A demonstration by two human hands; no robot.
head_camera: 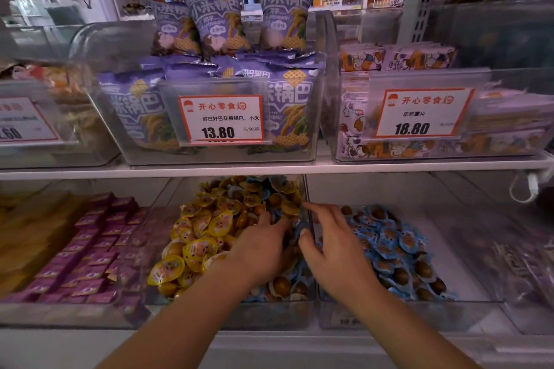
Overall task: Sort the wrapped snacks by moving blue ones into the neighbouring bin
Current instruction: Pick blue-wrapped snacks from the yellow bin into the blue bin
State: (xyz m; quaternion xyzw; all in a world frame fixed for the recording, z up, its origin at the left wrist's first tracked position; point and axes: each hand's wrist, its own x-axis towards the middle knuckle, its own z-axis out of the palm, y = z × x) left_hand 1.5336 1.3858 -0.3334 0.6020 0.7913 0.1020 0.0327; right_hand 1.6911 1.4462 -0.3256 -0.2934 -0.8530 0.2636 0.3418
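On the upper shelf (269, 169), above the fingers, a clear bin holds purple snack bags (221, 24) behind a price card (221, 119) reading 13.80. Rightward, another card (421, 113) reads 18.80. Left of the fingers lie purple boxes (90, 252).

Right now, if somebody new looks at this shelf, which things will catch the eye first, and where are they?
First, the two hands in the lower middle: the left hand digs into the bin of mostly yellow-wrapped snacks, the right hand reaches over the divider beside the blue-wrapped snacks. Above them, purple snack bags fill the middle bin, with a red-bordered price tag reading 13.80.
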